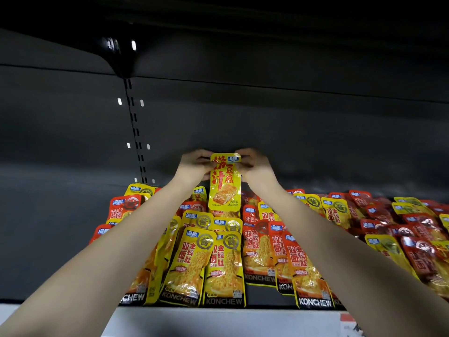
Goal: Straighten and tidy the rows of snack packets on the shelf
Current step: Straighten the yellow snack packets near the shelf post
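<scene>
Your L hand [194, 166] & R hand [255, 166] both pinch the top corners of one yellow packet [224, 183], held upright above the back of the rows. Below: yellow packets [204, 263] at centre, red packets [413, 239] to the R, overlapping, some skewed, on the shelf [218, 317]. Dark back panel [291, 117] behind.

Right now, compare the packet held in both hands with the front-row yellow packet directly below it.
The held packet is upright, pinched at its top by the left hand and right hand; the front-row packet lies back on the pile. The held packet pictures a pale block; the front-row packet shows honeycomb texture and a round grey badge. Both are yellow with a blue logo.
</scene>
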Motion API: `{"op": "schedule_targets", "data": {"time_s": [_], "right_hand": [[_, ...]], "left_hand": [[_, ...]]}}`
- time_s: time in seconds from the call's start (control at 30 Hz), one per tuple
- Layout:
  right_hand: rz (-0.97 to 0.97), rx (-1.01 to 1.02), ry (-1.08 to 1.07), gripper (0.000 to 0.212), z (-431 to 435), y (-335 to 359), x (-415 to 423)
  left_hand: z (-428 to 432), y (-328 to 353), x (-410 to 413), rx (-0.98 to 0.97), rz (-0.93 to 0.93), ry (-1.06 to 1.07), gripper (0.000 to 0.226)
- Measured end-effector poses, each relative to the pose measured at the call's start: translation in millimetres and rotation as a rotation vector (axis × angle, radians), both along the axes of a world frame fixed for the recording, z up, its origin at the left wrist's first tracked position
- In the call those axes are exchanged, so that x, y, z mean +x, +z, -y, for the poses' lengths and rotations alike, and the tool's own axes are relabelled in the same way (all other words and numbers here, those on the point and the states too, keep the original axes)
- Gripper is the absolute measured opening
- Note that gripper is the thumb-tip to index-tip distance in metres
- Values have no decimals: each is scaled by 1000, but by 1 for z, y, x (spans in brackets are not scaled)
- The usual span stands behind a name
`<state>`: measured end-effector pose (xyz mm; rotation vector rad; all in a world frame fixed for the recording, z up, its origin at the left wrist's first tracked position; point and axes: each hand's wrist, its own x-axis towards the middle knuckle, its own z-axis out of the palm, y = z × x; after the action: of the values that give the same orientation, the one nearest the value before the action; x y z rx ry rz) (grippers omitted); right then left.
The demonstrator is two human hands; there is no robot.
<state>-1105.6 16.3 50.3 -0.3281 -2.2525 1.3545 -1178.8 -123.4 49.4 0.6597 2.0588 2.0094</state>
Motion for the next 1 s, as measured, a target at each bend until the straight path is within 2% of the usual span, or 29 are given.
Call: {"op": "schedule_targets", "data": {"time_s": [0.37,0.53,0.7,1.0], "right_hand": [[72,52,60,27,-1,-23,15],[-4,23,27,25,2,-15,16],[-87,63,0,19,3,-2,12],[-62,78,27,17,4,-10,22]], "left_hand": [[12,-19,8,-126,8,-86,21],[12,-10,13,-53,-61,-43,19],[11,5,14,40,-47,-27,18],[13,-2,21,-17,-67,-35,15]]}}
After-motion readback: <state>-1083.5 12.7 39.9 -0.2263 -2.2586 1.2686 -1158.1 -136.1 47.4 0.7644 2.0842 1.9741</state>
